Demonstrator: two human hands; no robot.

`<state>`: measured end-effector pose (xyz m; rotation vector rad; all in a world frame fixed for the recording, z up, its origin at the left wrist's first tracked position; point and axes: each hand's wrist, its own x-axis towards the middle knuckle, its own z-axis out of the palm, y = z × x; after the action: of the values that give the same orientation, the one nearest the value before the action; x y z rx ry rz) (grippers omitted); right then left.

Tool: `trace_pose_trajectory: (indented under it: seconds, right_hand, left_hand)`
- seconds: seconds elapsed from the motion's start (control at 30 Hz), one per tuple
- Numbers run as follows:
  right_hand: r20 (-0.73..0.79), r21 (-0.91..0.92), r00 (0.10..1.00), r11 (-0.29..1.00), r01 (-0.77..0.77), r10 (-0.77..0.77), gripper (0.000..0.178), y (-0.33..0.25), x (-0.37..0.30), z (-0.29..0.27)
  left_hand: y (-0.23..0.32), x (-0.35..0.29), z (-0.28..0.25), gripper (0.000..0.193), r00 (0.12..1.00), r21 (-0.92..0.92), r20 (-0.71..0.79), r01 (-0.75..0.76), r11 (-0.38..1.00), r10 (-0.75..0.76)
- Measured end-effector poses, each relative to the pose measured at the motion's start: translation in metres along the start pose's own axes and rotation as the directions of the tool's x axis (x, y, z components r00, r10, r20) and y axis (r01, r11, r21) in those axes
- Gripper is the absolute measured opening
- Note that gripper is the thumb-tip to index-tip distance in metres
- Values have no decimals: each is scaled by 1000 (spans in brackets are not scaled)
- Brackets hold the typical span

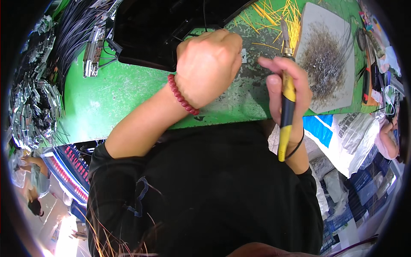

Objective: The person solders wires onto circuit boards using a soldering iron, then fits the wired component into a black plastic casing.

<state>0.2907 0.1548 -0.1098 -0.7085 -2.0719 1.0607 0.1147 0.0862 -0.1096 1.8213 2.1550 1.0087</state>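
My right hand (292, 81) is closed round the yellow and black handle of a soldering iron (288, 105). The iron's metal tip points away toward the far edge. My left hand (209, 64) is closed with its back up, at the near edge of a glossy black housing (147, 36). Its fingertips are hidden underneath, so whatever it pinches cannot be made out. Thin dark wires run from the housing close to this hand. Just right of my left knuckles lies a small pale piece (244, 55) on the worn green table (128, 94).
Yellow wire pieces (274, 17) lie scattered at the far side. A grey board (329, 60) with dark debris sits at right, before assorted tools (369, 81). Bundled black wires (79, 34) and shiny metal strips (34, 98) crowd the left. White-and-blue bags (346, 137) are below right.
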Motion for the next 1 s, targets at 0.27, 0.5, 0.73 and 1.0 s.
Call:
trace_pose_trajectory:
  seconds: [0.27, 0.5, 0.73, 1.0]
  right_hand:
    - [-21, 58, 999, 998, -28, 30, 45, -3, -10, -19]
    - [-121, 65, 987, 993, -102, 109, 28, 4, -28, -15]
    - [-55, 70, 989, 988, -136, 140, 30, 3, -29, -16]
    - [-82, -5, 994, 997, -73, 72, 22, -3, -21, -14]
  left_hand:
    - [2, 0, 0, 9, 1000, -27, -2, 4, 1000, -4]
    - [1, 0, -1, 9, 1000, -21, -6, -6, 1000, 6]
    - [2, 2, -2, 10, 1000, -13, 3, 7, 1000, -7]
    - [3, 1, -2, 11, 1000, -33, 7, 0, 999, 0]
